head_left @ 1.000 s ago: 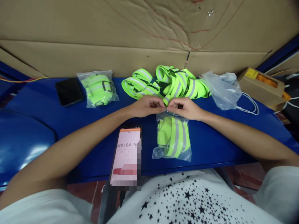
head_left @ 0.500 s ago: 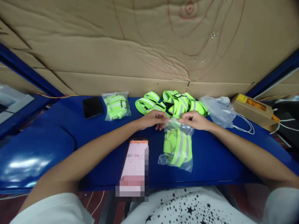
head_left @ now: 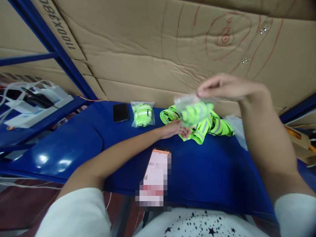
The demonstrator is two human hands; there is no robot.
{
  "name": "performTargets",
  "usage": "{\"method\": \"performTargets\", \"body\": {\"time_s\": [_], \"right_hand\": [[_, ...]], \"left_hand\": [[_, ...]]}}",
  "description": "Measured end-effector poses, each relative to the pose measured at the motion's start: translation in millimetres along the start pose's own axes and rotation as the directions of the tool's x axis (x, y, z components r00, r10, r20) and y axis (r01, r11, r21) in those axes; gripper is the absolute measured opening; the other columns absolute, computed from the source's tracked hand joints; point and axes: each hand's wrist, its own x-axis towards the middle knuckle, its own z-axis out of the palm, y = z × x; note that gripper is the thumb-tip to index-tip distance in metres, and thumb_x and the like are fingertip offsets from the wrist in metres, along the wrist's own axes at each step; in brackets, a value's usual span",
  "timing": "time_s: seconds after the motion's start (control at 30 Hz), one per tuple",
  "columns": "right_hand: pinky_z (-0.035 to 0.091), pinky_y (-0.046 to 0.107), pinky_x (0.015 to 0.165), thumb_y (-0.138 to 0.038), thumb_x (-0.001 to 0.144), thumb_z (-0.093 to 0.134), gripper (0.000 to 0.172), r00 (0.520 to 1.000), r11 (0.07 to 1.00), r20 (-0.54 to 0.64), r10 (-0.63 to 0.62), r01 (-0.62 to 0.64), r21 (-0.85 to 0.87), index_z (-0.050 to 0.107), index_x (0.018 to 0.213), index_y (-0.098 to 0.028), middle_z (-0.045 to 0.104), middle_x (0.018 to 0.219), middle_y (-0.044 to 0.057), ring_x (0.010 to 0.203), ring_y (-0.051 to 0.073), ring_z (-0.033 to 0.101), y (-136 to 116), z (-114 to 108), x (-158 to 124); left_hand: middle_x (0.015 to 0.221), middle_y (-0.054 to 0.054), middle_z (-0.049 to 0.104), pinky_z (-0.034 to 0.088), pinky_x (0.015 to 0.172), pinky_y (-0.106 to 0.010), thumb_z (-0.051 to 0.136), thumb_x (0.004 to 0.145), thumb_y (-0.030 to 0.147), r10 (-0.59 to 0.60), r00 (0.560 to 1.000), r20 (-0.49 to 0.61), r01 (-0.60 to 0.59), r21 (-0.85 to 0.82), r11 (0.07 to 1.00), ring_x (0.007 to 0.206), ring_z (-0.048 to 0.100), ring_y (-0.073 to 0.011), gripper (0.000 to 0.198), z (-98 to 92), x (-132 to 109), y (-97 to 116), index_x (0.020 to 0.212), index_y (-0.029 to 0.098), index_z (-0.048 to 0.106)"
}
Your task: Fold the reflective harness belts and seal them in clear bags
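My right hand (head_left: 223, 87) is raised over the table, its fingertips pinching the top edge of a clear plastic bag (head_left: 194, 110). Folded inside that bag is a neon-yellow reflective strap with grey bands. Lower down, my left hand (head_left: 176, 129) lies at the near-left edge of a heap of loose reflective straps (head_left: 203, 130), beneath the hanging bag. Its fingers are loosely stretched, with no firm grip visible. The bag hides part of the heap. Farther left, another bagged reflective strap (head_left: 142, 114) rests on the table.
A phone with a lit timer screen (head_left: 156, 171) lies in front of me, and a dark phone (head_left: 120, 112) beside the bagged strap. Clear plastic bags (head_left: 238, 130) and a cardboard box (head_left: 300, 141) are at the right. A cardboard wall (head_left: 138, 56) backs the blue table (head_left: 207, 174).
The bagged strap has been lifted off the table by my right hand, up and away from me. My left hand has let go of the bag's top. The view has swung left.
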Motion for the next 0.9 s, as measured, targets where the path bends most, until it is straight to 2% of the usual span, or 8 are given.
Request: {"method": "performTargets", "body": {"time_s": [0.17, 0.23, 0.3, 0.4, 0.5, 0.6, 0.73, 0.9], "right_hand": [[0.044, 0.028, 0.073, -0.048, 0.101, 0.058, 0.037, 0.949, 0.986, -0.274, -0.159, 0.138, -0.094, 0.077, 0.098, -0.017, 0.074, 0.093, 0.003, 0.081, 0.014, 0.058, 14.4, 24.8, 108.7], [0.046, 0.030, 0.081, -0.037, 0.104, 0.054, 0.031, 0.876, 0.965, -0.448, -0.181, 0.071, -0.251, 0.075, 0.097, -0.015, 0.074, 0.096, 0.006, 0.087, 0.017, 0.060, 24.7, 42.7, 141.4], [0.045, 0.031, 0.089, -0.028, 0.103, 0.055, 0.025, 0.842, 0.930, -0.509, -0.178, -0.025, -0.367, 0.074, 0.106, -0.013, 0.074, 0.101, 0.008, 0.094, 0.018, 0.061, 32.5, 57.1, 153.1], [0.044, 0.030, 0.088, -0.025, 0.103, 0.052, 0.027, 0.894, 0.880, -0.435, -0.110, -0.116, -0.461, 0.073, 0.111, -0.011, 0.075, 0.104, 0.010, 0.094, 0.018, 0.064, 41.9, 70.0, 131.3], [0.043, 0.029, 0.080, -0.037, 0.106, 0.048, 0.036, 0.978, 0.843, -0.190, 0.084, -0.171, -0.510, 0.075, 0.107, -0.013, 0.077, 0.101, 0.010, 0.088, 0.019, 0.067, 55.5, 80.3, 89.2], [0.045, 0.028, 0.076, -0.047, 0.102, 0.056, 0.042, 0.971, 0.823, -0.019, 0.239, -0.213, -0.526, 0.072, 0.124, -0.015, 0.078, 0.110, 0.011, 0.092, 0.022, 0.071, 75.9, 100.1, 56.3], [0.044, 0.040, 0.101, -0.031, 0.099, 0.062, 0.062, 0.963, 0.779, -0.166, 0.214, -0.270, -0.565, 0.046, 0.154, -0.009, 0.063, 0.142, 0.021, 0.124, 0.033, 0.062, 98.8, 140.2, 31.7], [0.033, 0.047, 0.117, -0.040, 0.104, 0.054, 0.052, 0.963, 0.779, -0.255, 0.089, -0.227, -0.585, 0.056, 0.148, -0.011, 0.059, 0.149, 0.017, 0.138, 0.033, 0.050, 100.2, 175.6, -14.3]], "left_hand": [[0.085, -0.007, 0.072, 0.053, 0.070, -0.028, 0.079, 0.084, 0.054, -0.033, 0.999, 0.009, 0.033, 0.013, 0.999, 0.073, 0.070, -0.0151, 0.044, -1.0, -1.0, -0.8, 0.098, 0.013, 0.072], [0.086, -0.007, 0.072, 0.054, 0.071, -0.029, 0.081, 0.083, 0.051, -0.026, 1.000, 0.009, 0.026, 0.013, 1.000, 0.073, 0.070, -0.0149, 0.042, -0.7, -0.8, -1.2, 0.098, 0.012, 0.072], [0.087, -0.007, 0.073, 0.054, 0.072, -0.028, 0.082, 0.082, 0.047, -0.017, 1.000, 0.011, 0.017, 0.011, 1.000, 0.073, 0.070, -0.0144, 0.040, -0.1, -0.8, -1.3, 0.099, 0.012, 0.072], [0.085, -0.006, 0.073, 0.054, 0.070, -0.027, 0.082, 0.082, 0.041, -0.010, 1.000, 0.018, 0.010, -0.003, 1.000, 0.071, 0.071, -0.0144, 0.034, 1.1, -1.6, 0.2, 0.097, 0.012, 0.073], [0.075, -0.006, 0.072, 0.051, 0.060, -0.026, 0.080, 0.079, 0.033, -0.014, 0.999, 0.037, 0.015, -0.025, 1.000, 0.063, 0.070, -0.0152, 0.024, 0.8, -3.4, 3.6, 0.087, 0.011, 0.073], [0.066, -0.005, 0.070, 0.047, 0.053, -0.025, 0.073, 0.077, 0.031, -0.004, 0.999, 0.036, 0.006, -0.051, 0.999, 0.056, 0.067, -0.0157, 0.019, -1.3, -4.9, 7.9, 0.074, 0.013, 0.070], [0.068, -0.010, 0.071, 0.051, 0.058, -0.029, 0.065, 0.075, 0.034, -0.009, 1.000, 0.018, 0.009, -0.019, 1.000, 0.060, 0.068, -0.0188, 0.024, -1.4, -5.6, 12.1, 0.069, 0.012, 0.070], [0.067, -0.009, 0.066, 0.051, 0.058, -0.033, 0.047, 0.084, 0.045, 0.093, 0.983, -0.157, -0.073, 0.129, 0.989, 0.057, 0.065, -0.0197, 0.038, 0.7, -7.5, 8.4, 0.068, 0.016, 0.065]]}}
